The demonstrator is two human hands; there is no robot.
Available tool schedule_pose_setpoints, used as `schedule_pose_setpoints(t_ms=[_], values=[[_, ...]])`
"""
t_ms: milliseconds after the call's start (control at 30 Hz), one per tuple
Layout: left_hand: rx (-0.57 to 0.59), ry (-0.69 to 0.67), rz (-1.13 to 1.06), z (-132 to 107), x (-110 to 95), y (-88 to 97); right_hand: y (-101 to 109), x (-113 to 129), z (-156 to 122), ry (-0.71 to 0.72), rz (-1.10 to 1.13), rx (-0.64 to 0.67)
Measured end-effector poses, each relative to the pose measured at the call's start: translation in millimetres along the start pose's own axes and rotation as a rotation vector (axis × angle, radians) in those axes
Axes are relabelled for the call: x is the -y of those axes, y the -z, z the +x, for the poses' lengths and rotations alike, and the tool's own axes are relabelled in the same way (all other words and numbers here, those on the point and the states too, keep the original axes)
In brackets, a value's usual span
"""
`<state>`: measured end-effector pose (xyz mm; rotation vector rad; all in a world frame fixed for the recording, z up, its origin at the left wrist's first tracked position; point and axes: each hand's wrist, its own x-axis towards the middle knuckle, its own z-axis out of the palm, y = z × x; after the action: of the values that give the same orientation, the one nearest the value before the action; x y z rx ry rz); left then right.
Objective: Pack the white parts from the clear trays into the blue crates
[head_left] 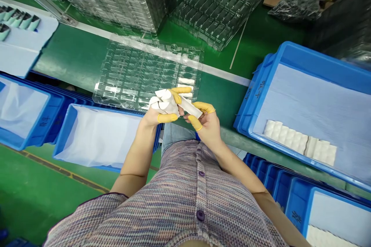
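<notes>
The right hand (211,125) pinches the near end of one white block (190,107), its long side slanting away toward the left hand (151,117), which grips a bunch of white blocks (167,105). A clear tray (124,73) lies beyond them.

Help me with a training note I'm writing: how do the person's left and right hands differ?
The left hand holds a bunch of white pieces; the right hand holds the end of a single white piece. The left hand curls around its load, while the right hand pinches between thumb and finger. Both wear yellow finger covers.
</notes>
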<state>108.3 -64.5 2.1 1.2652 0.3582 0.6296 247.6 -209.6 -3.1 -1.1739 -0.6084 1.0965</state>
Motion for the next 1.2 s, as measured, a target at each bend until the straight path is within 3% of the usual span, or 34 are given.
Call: schedule_pose_setpoints(t_ms=[133,300,433,533,733,867,967,1100,1200], values=[[0.039,0.013,-0.024,1,3,-2.4,-2,1,-1,0.003,0.001,0.013],[0.068,-0.050,0.032,5,-4,1.5,6,7,8,-0.283,0.325,0.164],[0.130,-0.100,0.215,6,-16,2.9,13,5,14,-0.442,0.496,0.243],[0.152,-0.104,0.358,6,-24,2.7,18,1,17,-0.486,0.554,0.305],[0.136,-0.083,0.421,5,-23,5.9,19,-4,20,-0.514,0.526,0.348],[0.071,-0.013,0.383,-1,-14,13.6,18,-14,29,-0.483,0.373,0.385],[-0.057,0.045,0.182,-7,-6,20.2,25,-24,55,-0.413,0.179,0.356],[-0.326,0.075,-0.182,-12,2,25.8,39,-30,121,-0.028,-0.327,0.060],[-0.416,0.112,-0.376,-16,8,28.2,42,-25,176,0.179,-0.873,-0.025]])
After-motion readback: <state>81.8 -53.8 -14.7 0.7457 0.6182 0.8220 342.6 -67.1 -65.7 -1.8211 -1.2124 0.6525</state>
